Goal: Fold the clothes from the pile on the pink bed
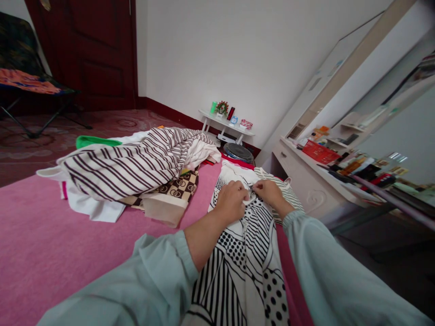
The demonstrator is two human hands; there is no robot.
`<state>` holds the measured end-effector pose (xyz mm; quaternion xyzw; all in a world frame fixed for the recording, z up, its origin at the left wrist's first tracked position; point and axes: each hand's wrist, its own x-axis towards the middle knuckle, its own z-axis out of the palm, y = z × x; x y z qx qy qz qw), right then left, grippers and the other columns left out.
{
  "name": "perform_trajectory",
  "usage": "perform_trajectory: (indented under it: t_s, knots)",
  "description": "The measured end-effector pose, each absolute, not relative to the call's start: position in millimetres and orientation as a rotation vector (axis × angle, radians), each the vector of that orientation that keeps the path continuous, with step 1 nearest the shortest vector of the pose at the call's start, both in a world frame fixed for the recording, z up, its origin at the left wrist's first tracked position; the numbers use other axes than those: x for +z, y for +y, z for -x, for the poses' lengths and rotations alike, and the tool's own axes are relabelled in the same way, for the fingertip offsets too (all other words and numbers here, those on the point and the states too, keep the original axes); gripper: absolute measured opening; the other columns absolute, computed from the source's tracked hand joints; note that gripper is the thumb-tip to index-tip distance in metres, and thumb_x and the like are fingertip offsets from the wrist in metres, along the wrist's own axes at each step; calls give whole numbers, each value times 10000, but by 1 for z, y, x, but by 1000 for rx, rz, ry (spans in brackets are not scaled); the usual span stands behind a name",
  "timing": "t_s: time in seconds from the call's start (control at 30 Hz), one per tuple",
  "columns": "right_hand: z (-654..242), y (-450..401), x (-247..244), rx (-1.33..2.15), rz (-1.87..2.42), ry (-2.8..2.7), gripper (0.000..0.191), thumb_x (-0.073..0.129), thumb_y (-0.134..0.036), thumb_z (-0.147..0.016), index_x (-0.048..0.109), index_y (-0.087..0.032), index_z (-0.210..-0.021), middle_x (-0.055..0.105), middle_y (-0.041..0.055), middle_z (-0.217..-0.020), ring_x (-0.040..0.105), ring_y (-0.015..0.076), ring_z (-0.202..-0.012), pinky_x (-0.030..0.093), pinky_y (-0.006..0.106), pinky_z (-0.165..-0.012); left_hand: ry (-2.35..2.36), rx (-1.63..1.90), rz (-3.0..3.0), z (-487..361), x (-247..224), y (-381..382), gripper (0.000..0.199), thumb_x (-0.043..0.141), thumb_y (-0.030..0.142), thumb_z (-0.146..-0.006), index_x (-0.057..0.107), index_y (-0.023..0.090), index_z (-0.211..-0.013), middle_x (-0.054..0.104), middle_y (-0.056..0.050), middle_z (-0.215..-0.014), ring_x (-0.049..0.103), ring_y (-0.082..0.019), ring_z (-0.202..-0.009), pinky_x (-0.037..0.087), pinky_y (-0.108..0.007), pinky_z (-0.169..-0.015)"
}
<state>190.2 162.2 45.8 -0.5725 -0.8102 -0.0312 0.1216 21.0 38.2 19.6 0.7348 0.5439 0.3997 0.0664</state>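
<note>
A white garment with black stripes and dots (234, 251) lies stretched lengthwise on the pink bed cover (136, 267). My left hand (233, 199) has its fingers curled closed on the garment's upper part, near its middle line. Just to the right, my right hand (270, 192) pinches the same garment, thumb and finger together on a small spot of cloth. Whether a button or other small fastening sits between the fingertips is too small to make out. Beneath my right wrist lies a striped cloth (288, 194) in white and dark green.
Left of the garment is a heap with a brown-striped white top (136, 165) and a brown checked cloth (180, 190). A dresser (306, 181) with a red basket (319, 152) stands at the right. A low white shelf (226, 121) is by the wall, a folding chair (30, 81) at far left.
</note>
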Motion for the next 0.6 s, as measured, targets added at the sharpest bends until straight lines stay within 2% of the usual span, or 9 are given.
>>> perform_trajectory:
  t_s: [0.13,0.2,0.3,0.37,0.43,0.47,0.5,0.6]
  knots:
    - [-196,162,41,-134,1622,-2099,197,492,-243,-766,671,-172,-725,672,47,-688,567,155,-630,352,246,-584,1543,1213,-2306,-26,24,31,199,604,91,-649,587,217,-802,576,-46,-1049,497,-228,-1021,400,-370,-885]
    - [-198,160,39,-139,1566,-2033,202,472,-242,-779,655,-164,-739,664,52,-680,563,157,-620,357,250,-586,1548,1260,-2274,-28,24,31,95,650,201,-687,579,209,-750,578,-54,-1052,489,-239,-1033,391,-373,-904]
    - [-197,156,38,-126,1499,-2006,190,467,-244,-786,635,-166,-747,648,48,-659,556,159,-601,359,250,-576,1637,1255,-2150,-29,23,34,236,639,425,-765,579,204,-706,603,-71,-947,505,-254,-1001,389,-377,-904]
    - [-195,153,39,-113,1472,-1975,185,461,-249,-798,625,-169,-764,641,44,-653,554,160,-599,365,249,-575,1728,1248,-2063,-28,22,37,283,644,469,-763,607,206,-860,609,-72,-921,521,-258,-979,399,-373,-886]
    - [-193,150,39,-102,1439,-1939,182,458,-261,-812,615,-174,-783,642,43,-665,555,163,-610,380,252,-587,1809,1275,-2014,-27,20,39,478,697,451,-717,559,205,-1102,602,-82,-1017,528,-264,-999,411,-369,-875]
    - [-191,150,38,-98,1419,-1921,181,457,-268,-819,610,-176,-789,643,43,-676,558,165,-620,389,255,-597,1833,1277,-2007,-26,19,41,533,710,429,-707,532,210,-1159,594,-85,-1058,531,-265,-1012,417,-363,-869]
    - [-190,149,38,-85,1397,-1905,178,456,-273,-823,604,-179,-792,645,43,-687,562,167,-629,400,258,-606,1847,1265,-2003,-25,19,42,499,703,402,-716,539,219,-1150,595,-82,-1068,536,-262,-1018,421,-354,-862]
    - [-189,150,35,97,1312,-1897,165,453,-291,-841,583,-189,-836,662,38,-737,595,164,-657,443,264,-642,1873,1249,-1897,-21,19,49,166,597,338,-809,595,227,-932,635,-55,-949,581,-234,-955,435,-318,-817]
